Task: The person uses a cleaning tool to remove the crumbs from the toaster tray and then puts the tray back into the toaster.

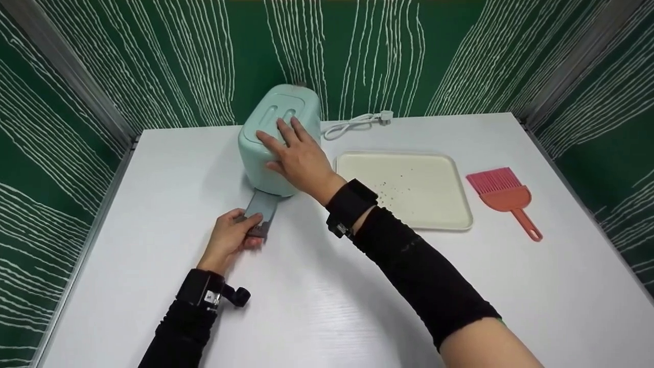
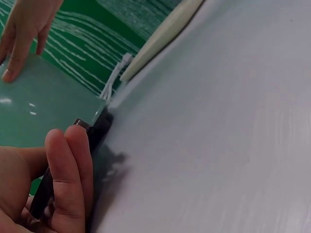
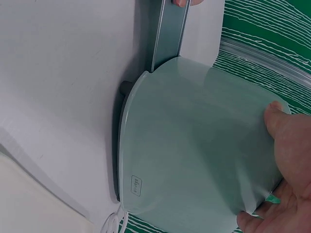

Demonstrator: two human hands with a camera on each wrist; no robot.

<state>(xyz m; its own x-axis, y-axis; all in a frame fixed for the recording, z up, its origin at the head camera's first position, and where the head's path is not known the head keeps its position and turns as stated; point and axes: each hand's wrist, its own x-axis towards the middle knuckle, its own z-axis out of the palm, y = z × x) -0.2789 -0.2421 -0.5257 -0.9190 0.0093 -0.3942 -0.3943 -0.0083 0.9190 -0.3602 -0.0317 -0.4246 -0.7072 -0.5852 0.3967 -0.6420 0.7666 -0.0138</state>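
Note:
A mint-green toaster [image 1: 258,163], its top covered by a lid, stands at the back left of the white table. From under its near end sticks out a flat grey crumb tray [image 1: 262,203]. My left hand [image 1: 230,236] pinches the outer end of that tray, thumb on top and fingers beneath. My right hand [image 1: 306,162] rests on the toaster's lid and upper edge with its fingers spread. In the right wrist view, the toaster's side [image 3: 184,145] fills the middle, and the crumb tray [image 3: 170,31] juts out at the top.
A cream tray [image 1: 434,194] with scattered dark crumbs lies right of the toaster. Beyond it is a brush [image 1: 506,197] with pink bristles and an orange handle. A white power cord [image 1: 352,122] with plug lies by the green back wall [image 1: 337,56].

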